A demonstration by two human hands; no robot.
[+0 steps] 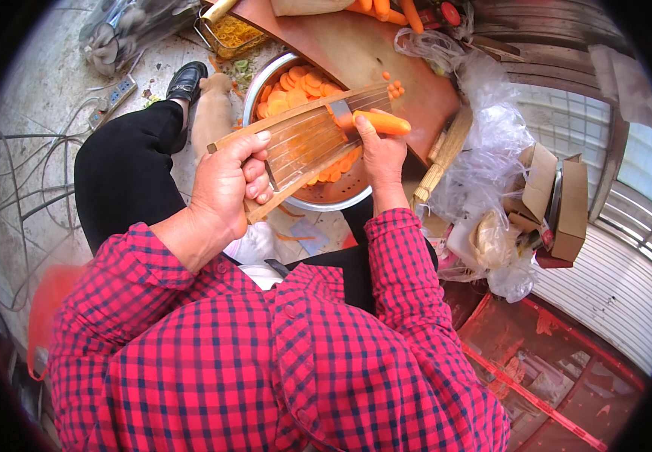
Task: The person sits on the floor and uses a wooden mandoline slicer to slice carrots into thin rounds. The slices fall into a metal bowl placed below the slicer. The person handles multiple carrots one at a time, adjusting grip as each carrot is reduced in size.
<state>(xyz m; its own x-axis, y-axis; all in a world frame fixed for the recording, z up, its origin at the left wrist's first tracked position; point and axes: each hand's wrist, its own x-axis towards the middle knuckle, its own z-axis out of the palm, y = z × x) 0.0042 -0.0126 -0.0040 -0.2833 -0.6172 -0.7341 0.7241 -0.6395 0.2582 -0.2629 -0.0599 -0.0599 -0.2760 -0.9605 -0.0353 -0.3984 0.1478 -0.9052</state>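
My left hand (230, 175) is closed around the near end of a wooden-framed mandoline slicer (298, 141), which slants up to the right with its far end by the table. In my right hand (381, 152) is a peeled carrot (383, 122), cut end against the slicer beside its metal blade (340, 114). Under the slicer sits a metal colander (331, 204) with a pale rim, holding a heap of round carrot slices (298, 90). The slicer hides part of that heap.
A reddish-brown table (348, 45) lies ahead, with whole carrots (382, 10) at its far edge and several small carrot pieces (395, 89). Clear plastic bags (473, 152) and cardboard boxes (552, 203) crowd the right. A tan dog (213, 113) is by my shoe; a power strip (112, 100) and cables lie left.
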